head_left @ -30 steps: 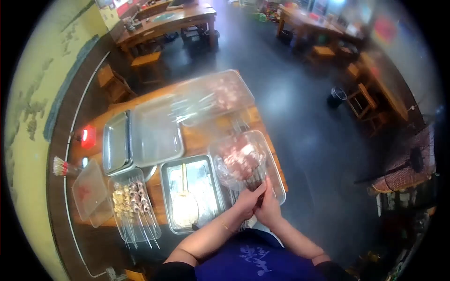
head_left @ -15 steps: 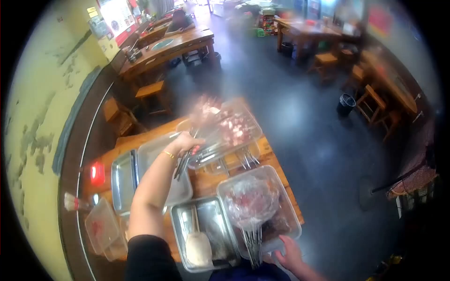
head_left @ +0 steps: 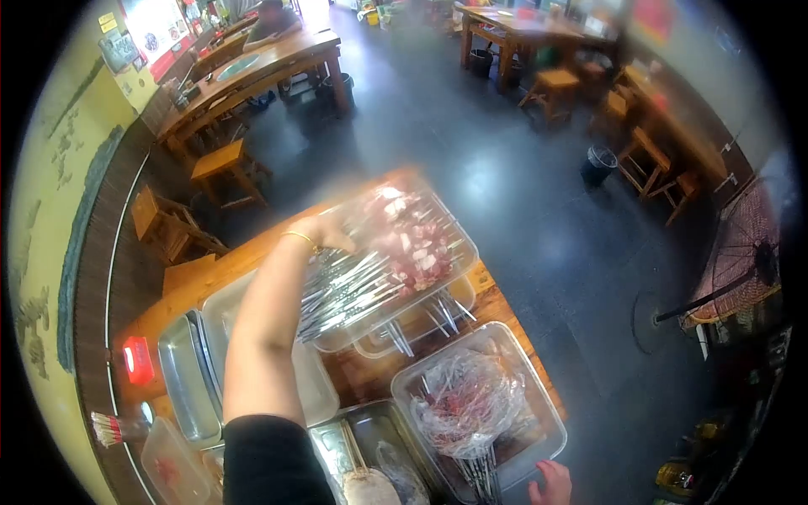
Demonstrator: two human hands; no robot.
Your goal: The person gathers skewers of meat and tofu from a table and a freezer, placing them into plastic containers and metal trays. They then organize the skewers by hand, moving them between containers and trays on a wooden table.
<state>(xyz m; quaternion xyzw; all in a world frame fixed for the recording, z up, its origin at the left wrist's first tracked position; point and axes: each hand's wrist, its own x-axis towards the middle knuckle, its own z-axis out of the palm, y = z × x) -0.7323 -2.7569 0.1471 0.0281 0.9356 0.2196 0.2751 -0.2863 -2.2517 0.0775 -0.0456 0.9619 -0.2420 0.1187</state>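
My left hand (head_left: 330,231), with a gold bracelet at the wrist, is over the left part of a clear tray (head_left: 468,238) of meat skewers (head_left: 417,244); its fingers are smeared, so their grip is unclear. The metal sticks point toward the lower left, the meat lies at the right. At the bottom, my right hand (head_left: 551,484) is open and empty, fingers apart, beside the near right corner of a plastic box (head_left: 551,433). In that box a clear bag (head_left: 471,404) wraps red skewers, with their sticks poking out at the near end.
Metal trays (head_left: 187,379) and a lidded red item (head_left: 137,360) are on the left of the wooden table (head_left: 362,379). A pale block with sticks (head_left: 370,486) lies in a near metal tray. Stools, a black bin (head_left: 599,164) and a fan (head_left: 762,252) surround it; a person (head_left: 273,23) sits farther back.
The skewers that my left hand held over the tray now lie in it. The view has shifted, and my right hand sits lower against the plastic box's corner.
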